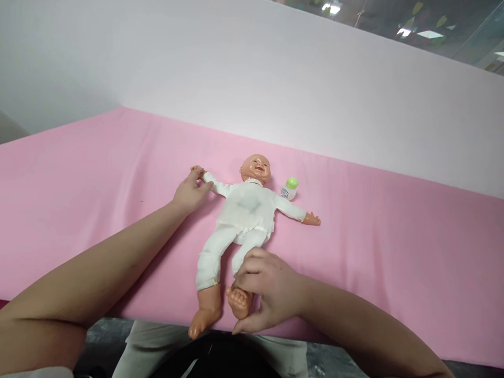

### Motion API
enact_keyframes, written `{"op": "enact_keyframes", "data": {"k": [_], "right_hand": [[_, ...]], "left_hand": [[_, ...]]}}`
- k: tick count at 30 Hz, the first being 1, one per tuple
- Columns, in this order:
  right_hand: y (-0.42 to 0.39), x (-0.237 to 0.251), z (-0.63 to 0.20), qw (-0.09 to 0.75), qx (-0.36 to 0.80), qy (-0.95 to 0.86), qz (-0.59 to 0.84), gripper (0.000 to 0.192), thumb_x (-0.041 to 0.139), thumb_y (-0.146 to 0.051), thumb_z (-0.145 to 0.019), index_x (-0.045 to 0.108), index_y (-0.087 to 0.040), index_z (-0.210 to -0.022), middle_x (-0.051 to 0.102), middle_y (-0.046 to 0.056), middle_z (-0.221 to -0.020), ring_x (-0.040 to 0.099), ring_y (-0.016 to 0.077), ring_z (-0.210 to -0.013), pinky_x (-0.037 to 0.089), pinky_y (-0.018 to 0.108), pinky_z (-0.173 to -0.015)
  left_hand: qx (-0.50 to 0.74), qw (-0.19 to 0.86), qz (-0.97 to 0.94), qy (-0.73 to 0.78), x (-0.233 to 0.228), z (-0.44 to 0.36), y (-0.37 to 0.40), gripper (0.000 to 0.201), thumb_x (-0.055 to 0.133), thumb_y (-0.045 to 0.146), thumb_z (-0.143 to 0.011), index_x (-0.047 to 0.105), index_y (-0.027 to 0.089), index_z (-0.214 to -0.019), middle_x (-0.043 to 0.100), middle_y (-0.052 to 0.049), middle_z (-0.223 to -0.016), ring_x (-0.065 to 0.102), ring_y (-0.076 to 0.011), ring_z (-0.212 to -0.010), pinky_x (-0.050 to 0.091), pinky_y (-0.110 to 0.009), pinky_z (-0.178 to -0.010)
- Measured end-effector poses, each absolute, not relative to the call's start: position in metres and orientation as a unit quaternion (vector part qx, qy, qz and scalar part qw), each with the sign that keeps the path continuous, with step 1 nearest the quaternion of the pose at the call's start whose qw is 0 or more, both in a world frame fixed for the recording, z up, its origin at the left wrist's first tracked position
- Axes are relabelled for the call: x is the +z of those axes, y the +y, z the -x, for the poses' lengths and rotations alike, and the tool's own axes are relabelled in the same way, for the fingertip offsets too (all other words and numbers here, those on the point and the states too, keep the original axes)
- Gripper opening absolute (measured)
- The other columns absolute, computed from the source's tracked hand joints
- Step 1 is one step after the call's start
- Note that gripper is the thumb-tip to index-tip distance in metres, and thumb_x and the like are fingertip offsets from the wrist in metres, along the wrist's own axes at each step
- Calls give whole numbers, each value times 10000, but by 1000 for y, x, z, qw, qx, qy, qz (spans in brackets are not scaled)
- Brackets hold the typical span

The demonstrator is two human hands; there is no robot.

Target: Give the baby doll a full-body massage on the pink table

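So there's this plastic baby doll in a white cloth one-piece (244,215), lying face up with its arms out, on a pink sheet-covered counter (394,236). The doll's bare feet reach right down to the near edge of the counter. The left hand (191,191) is at the doll's outstretched arm on the left side, fingers loosely curled and pinching the sleeve right by the doll's little wrist. The right hand (263,294) is down at the doll's legs, fingers bent and closed around the ankle of the leg on the right, just above the bare foot. Just beside the doll's head, on the right and touching nothing, there's a small white bottle with a light green cap (290,189). Behind the doll a plain white wall (275,79) runs along the far side of the counter.
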State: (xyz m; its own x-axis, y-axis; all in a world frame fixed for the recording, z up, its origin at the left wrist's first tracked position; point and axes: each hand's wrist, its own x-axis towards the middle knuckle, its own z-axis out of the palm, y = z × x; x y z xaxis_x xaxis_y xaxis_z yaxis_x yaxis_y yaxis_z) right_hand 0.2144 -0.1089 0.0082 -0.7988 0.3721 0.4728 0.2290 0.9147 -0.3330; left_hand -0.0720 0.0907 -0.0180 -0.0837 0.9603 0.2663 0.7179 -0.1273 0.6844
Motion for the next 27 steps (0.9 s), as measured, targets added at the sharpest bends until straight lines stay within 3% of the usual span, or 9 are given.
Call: {"op": "enact_keyframes", "data": {"k": [3,5,10,14,20,23,27], "right_hand": [[-112,23,-221,402,73,-906,111,589,763,-705,-869,705,-176,-1121,788,90,-1056,725,211,-953,602,391,-931],[-112,30,-228,442,14,-888,124,574,762,-630,-904,692,-164,-1233,777,137,-1196,731,252,-1107,597,437,-1044],[-88,24,-239,422,-65,-864,267,500,792,-419,-918,658,-206,-1349,683,184,-1444,574,371,-1455,520,595,-1196],[-67,13,-238,375,-39,-869,320,489,749,-378,-951,646,-219,-1401,637,159,-1537,495,382,-1542,494,614,-1228],[-79,22,-237,373,-47,-883,279,508,822,-473,-893,677,-247,-1324,725,132,-1418,635,357,-1356,517,571,-1172],[-94,25,-233,381,20,-901,205,565,810,-614,-865,671,-217,-1243,797,108,-1191,722,279,-1069,563,497,-1039],[-108,17,-222,318,119,-931,133,587,755,-764,-834,641,-213,-996,763,40,-913,656,191,-807,545,397,-857]], "left_hand": [[425,139,-685,575,-10,63,78,573,579,453,-945,586,249,-1481,664,-103,-1471,630,-336,-1362,495,-534,-1173],[440,91,-724,524,-5,57,67,567,581,436,-951,607,239,-1482,611,-108,-1550,547,-324,-1475,428,-529,-1255],[379,37,-841,383,0,42,43,505,585,409,-990,666,240,-1458,533,-131,-1645,506,-306,-1529,412,-504,-1285],[289,58,-905,307,2,35,33,479,558,393,-1026,680,245,-1465,451,-124,-1718,430,-331,-1590,343,-534,-1332],[317,73,-864,384,1,35,36,532,541,481,-1041,635,258,-1515,422,-126,-1720,425,-333,-1588,406,-524,-1294],[365,89,-806,458,-1,39,43,573,555,497,-1008,605,267,-1531,450,-123,-1680,444,-317,-1569,413,-515,-1288],[371,120,-721,574,-3,50,60,715,587,485,-956,493,249,-1624,508,-153,-1627,466,-378,-1531,403,-579,-1270]]}}
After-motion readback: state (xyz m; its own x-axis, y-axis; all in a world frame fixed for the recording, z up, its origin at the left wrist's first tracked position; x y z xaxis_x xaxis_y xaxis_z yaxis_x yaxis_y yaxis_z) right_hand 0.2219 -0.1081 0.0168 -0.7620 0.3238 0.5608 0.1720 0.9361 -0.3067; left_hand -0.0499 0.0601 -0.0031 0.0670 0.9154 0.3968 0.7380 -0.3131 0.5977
